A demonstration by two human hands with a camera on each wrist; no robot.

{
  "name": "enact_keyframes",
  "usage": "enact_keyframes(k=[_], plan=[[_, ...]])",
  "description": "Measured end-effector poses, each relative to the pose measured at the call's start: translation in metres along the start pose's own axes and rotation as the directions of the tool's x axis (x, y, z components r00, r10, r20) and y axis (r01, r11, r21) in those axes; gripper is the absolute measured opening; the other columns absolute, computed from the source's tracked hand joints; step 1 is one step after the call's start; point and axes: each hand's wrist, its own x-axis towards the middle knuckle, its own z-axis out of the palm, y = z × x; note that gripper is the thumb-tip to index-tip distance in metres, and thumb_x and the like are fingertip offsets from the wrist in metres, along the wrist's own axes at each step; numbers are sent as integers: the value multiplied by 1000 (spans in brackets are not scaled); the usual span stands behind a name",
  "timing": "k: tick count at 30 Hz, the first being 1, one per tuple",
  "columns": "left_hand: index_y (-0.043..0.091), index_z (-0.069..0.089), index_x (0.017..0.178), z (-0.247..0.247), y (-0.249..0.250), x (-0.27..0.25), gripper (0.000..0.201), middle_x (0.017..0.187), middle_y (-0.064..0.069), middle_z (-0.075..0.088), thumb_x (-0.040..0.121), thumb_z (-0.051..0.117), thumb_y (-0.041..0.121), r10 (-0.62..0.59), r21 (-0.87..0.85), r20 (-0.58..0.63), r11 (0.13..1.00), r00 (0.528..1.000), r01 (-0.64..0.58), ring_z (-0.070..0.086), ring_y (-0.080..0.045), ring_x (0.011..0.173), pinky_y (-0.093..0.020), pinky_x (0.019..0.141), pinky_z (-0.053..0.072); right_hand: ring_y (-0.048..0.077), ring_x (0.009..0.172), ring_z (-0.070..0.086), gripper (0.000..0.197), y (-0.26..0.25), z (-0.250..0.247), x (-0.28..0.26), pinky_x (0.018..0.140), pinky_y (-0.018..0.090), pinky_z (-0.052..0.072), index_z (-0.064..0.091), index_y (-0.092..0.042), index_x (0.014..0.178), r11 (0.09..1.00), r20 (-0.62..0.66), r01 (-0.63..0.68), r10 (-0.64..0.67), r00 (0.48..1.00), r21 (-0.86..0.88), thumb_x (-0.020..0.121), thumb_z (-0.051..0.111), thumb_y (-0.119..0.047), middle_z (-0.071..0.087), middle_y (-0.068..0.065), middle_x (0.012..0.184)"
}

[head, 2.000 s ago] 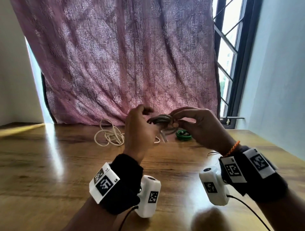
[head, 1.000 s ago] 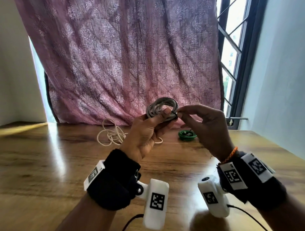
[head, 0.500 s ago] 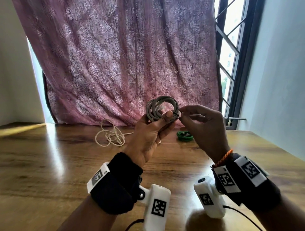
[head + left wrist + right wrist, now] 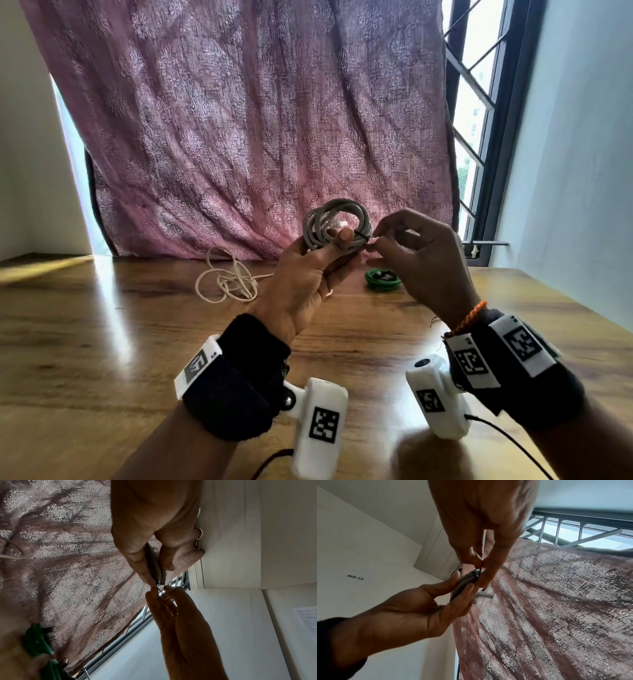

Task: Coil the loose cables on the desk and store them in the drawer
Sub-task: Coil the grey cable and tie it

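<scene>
My left hand (image 4: 320, 260) holds a coiled grey cable (image 4: 337, 224) upright above the desk, thumb pressed across its lower loops. A thin black tie (image 4: 478, 573) runs round the coil's right side. My right hand (image 4: 394, 246) pinches that tie between thumb and forefinger, right beside the coil; the right wrist view shows this pinch. In the left wrist view the grey cable (image 4: 157, 566) is squeezed edge-on between my left fingers. A loose cream cable (image 4: 227, 279) lies tangled on the desk behind my left hand. A small green coiled cable (image 4: 383, 279) lies behind my right hand. No drawer is in view.
The wooden desk (image 4: 102, 342) stretches left and toward me. A pink patterned curtain (image 4: 257, 120) hangs along its far edge. A barred window (image 4: 479, 120) and a pale wall (image 4: 582, 171) close the right side.
Both hands have lifted the grey coil from low over the desk and turned it upright. My left thumb now clamps it while my right fingers have moved to its right edge at the tie.
</scene>
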Motion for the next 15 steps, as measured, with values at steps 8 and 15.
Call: enact_keyframes(k=[8, 15], plan=[[-5, 59, 114, -5, 2, 1, 44, 100, -14, 70, 74, 67, 14, -38, 103, -23, 994, 999, 40, 70, -15, 81, -27, 78, 57, 10, 78, 67, 7, 0, -5, 2, 69, 31, 58, 69, -15, 82, 951, 61, 153, -142, 988, -267, 80, 67, -9, 66, -1, 83], [-7, 63, 101, -7, 2, 2, 36, 90, -12, 73, 72, 67, 14, -50, 109, -17, 993, 999, 52, 71, -18, 80, -23, 74, 58, 8, 76, 60, 11, -1, -5, 1, 68, 16, 50, 72, -4, 88, 844, 123, 374, -355, 927, -385, 82, 65, 2, 67, 6, 85]])
